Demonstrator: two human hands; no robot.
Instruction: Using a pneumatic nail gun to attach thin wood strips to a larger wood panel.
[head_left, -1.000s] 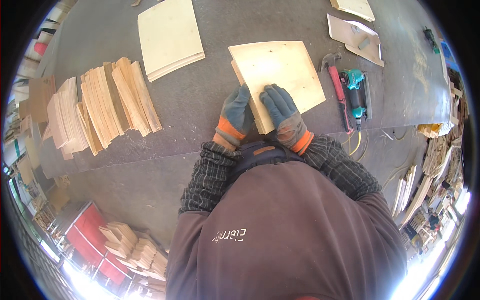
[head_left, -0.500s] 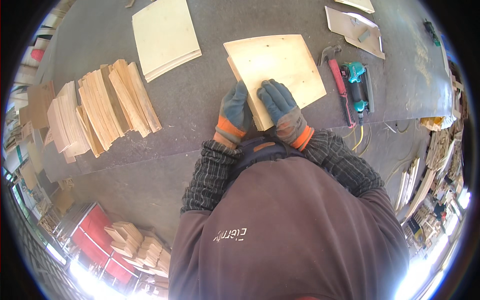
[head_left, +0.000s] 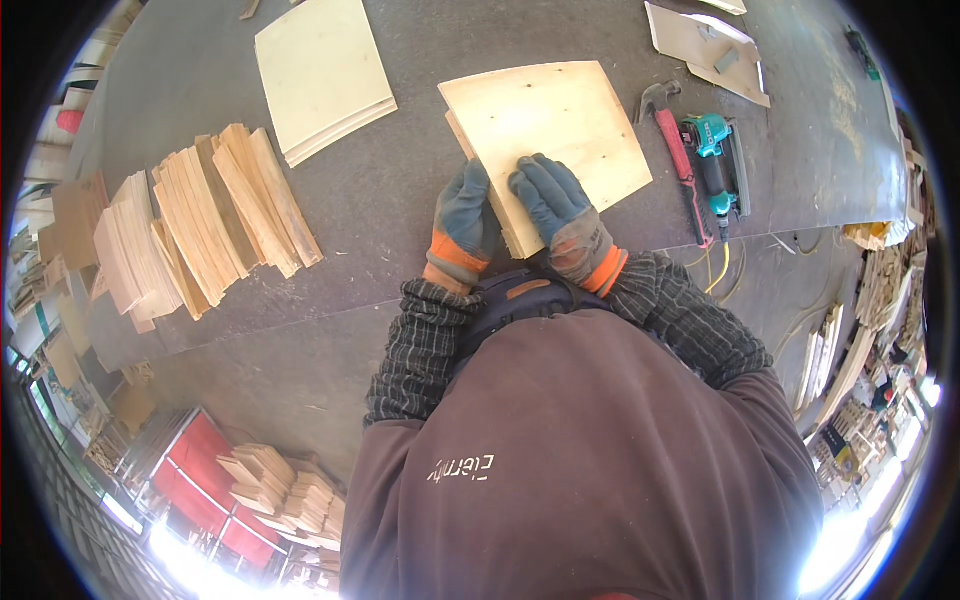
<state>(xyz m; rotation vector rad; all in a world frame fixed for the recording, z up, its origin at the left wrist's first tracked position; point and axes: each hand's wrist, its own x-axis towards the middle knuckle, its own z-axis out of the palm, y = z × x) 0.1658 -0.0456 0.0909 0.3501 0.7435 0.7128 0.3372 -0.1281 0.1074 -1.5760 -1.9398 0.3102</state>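
Observation:
A pale plywood panel (head_left: 560, 110) with a wooden strip (head_left: 500, 200) along its left edge lies in front of me on the dark workbench. My left hand (head_left: 462, 222), in a blue-grey and orange work glove, is closed at that left edge; some of its fingers are hidden. On the panel's near part rests my right hand (head_left: 560, 215), gloved alike, its fingers together over the top face and near edge. Right of the panel lie a claw hammer (head_left: 680, 160) with a red handle and a teal nail gun (head_left: 713, 165) with a yellow hose.
Stacked plywood sheets (head_left: 325, 75) lie at the far left of the workbench (head_left: 420, 40). Nearer left are rows of wooden strips (head_left: 200, 220). A torn cardboard piece (head_left: 700, 50) lies far right. Behind me on the left, wood pieces (head_left: 290, 490) are piled by a red panel (head_left: 215, 480).
Both hands keep their places on the panel, with only a slight shift of the fingers. The bench and its things sit slightly differently in view.

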